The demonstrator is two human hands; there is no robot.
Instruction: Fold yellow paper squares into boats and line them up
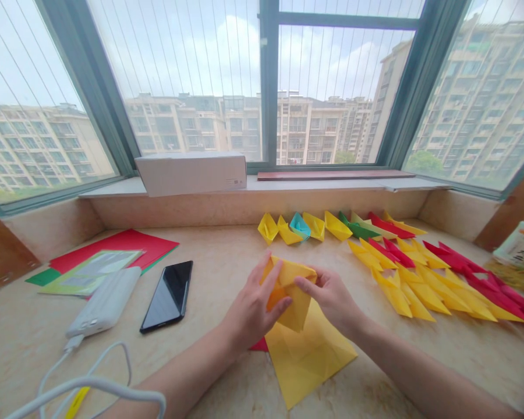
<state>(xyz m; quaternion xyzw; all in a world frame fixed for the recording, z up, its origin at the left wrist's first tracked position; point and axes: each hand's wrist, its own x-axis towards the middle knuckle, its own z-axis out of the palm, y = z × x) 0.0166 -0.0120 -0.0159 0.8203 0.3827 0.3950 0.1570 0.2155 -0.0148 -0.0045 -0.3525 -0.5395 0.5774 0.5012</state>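
Observation:
Between my two hands is a partly folded piece of yellow origami paper (297, 311), tilted up above the counter. My left hand (259, 299) grips its left side, fingers behind and along the top, thumb across the front. At the upper right corner, my right hand (332, 297) pinches the paper between thumb and fingers. Beneath lies a yellow sheet (314, 355) with creases, flat on the counter. A bit of red paper (259, 345) peeks out under my left wrist.
Rows of folded paper boats (419, 285) in yellow, red, green and blue fill the right side. To the left lie a black phone (167, 297), a white power bank (107, 302) with a cable (113, 381), and coloured sheets (152, 247). A white box (192, 174) sits on the windowsill.

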